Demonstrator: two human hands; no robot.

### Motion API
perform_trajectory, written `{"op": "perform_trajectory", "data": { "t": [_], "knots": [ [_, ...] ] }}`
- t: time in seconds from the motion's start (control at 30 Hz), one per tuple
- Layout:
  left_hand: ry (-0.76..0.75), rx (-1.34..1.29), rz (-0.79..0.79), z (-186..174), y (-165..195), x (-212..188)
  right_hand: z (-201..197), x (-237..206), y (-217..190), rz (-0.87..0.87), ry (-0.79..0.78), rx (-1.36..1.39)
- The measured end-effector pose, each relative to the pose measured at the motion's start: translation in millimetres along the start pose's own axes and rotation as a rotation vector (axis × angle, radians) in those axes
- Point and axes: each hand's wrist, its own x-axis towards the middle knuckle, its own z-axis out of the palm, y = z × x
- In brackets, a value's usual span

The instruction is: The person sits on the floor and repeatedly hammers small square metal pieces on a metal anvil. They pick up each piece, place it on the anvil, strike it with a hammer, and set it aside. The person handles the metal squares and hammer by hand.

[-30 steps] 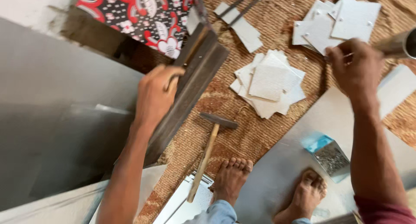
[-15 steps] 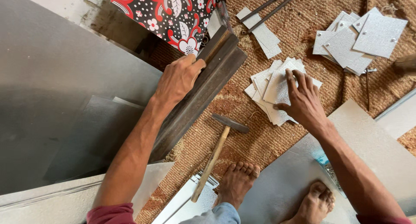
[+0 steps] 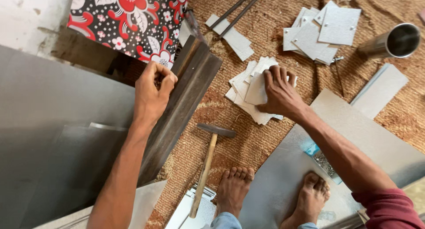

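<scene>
The right hand (image 3: 278,92) has its grip closed on a small grey metal square (image 3: 256,89), lifting it off the near stack of cut pieces (image 3: 248,102) on the woven mat (image 3: 265,140). The left hand (image 3: 152,92) pinches something too small to tell at the top of the dark angled bar (image 3: 183,100). Judging by the second pile (image 3: 323,29) far right and the untouched hammer (image 3: 207,164), the work looks midway.

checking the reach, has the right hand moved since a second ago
Yes. The right hand came down from the far plates onto the near stack, closer to the hammer.
</scene>
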Motion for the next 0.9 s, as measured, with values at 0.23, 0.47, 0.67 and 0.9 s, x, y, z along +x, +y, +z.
{"op": "perform_trajectory", "data": {
  "t": [0.23,0.47,0.67,0.9],
  "knots": [
    [0.02,0.18,0.124,20,4,3,-5,-16,-2,-0.034,0.176,0.048],
    [0.035,0.311,0.182,32,16,6,10,-18,10,0.08,0.117,0.093],
    [0.056,0.364,0.238,42,-7,-7,28,-17,26,0.26,0.431,0.56],
    [0.058,0.576,0.444,37,-6,-19,23,-67,42,0.485,0.716,1.468]
  ]
}}
